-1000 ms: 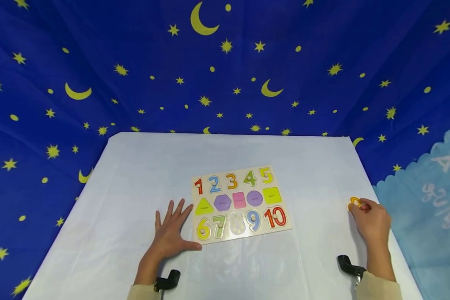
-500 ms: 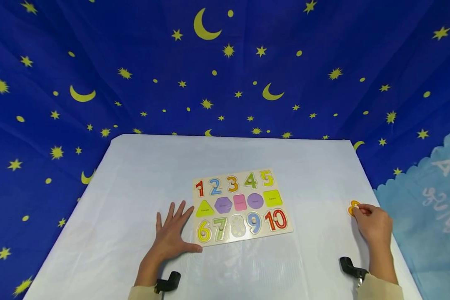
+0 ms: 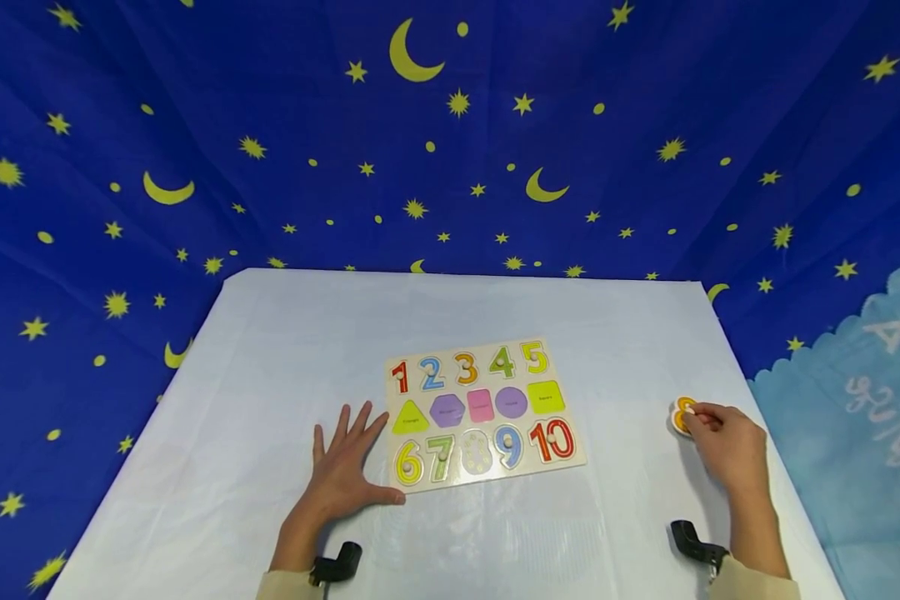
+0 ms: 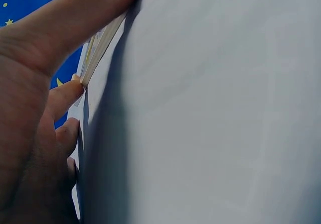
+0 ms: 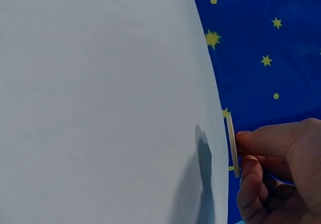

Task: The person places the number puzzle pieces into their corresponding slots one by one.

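A wooden number puzzle board (image 3: pixel 457 478) lies slightly turned on the white table in the head view. Numbers with small knobs fill its top and bottom rows; the 8-shaped recess (image 3: pixel 477 452) shows bare, dotted wood. My left hand (image 3: pixel 337 482) is spread flat at the board's left side, thumb at the lower corner and index fingertip touching the edge. Out to the right, my right hand (image 3: pixel 735 450) pinches an orange number 8 puzzle piece (image 3: pixel 680 418) between thumb and fingers. The right wrist view shows that piece (image 5: pixel 232 146) edge-on, raised above the table with a shadow below.
A white cloth covers the table (image 3: pixel 307 333). Behind and beside it hangs a blue curtain (image 3: pixel 285 83) with yellow moons and stars. A light blue lettered cloth (image 3: pixel 855 450) hangs at the right. Black camera mounts (image 3: pixel 336 564) sit on both wrists.
My right hand first turns the number 8 piece slightly, then carries it a little to the left. The left hand and the board stay in place; the head view has tilted slightly.
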{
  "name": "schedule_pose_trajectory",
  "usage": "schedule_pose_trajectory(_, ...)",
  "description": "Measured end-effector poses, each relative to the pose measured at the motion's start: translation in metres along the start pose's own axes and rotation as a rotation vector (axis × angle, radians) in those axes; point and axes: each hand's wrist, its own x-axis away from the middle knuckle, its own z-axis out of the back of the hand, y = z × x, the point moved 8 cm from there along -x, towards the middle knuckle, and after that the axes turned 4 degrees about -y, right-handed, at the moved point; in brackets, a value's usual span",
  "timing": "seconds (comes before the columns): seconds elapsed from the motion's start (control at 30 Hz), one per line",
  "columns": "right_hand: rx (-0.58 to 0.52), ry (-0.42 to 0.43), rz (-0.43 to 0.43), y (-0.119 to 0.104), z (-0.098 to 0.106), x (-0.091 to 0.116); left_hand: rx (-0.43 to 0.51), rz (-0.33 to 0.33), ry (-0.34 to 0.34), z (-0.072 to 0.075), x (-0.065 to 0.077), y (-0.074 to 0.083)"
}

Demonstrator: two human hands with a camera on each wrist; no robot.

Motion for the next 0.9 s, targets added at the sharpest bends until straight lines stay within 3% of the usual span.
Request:
schedule_pose_trajectory(0.2,-0.007,0.026,0.043,-0.008,-0.002,0.002,0.007,-0.007,0.005,0.0,-0.001,0.001)
schedule_pose_trajectory(0.9,-0.043,-0.029,0.14,-0.037,-0.032,0.011,0.007,0.005,-0.016,-0.002,-0.002,0.0)
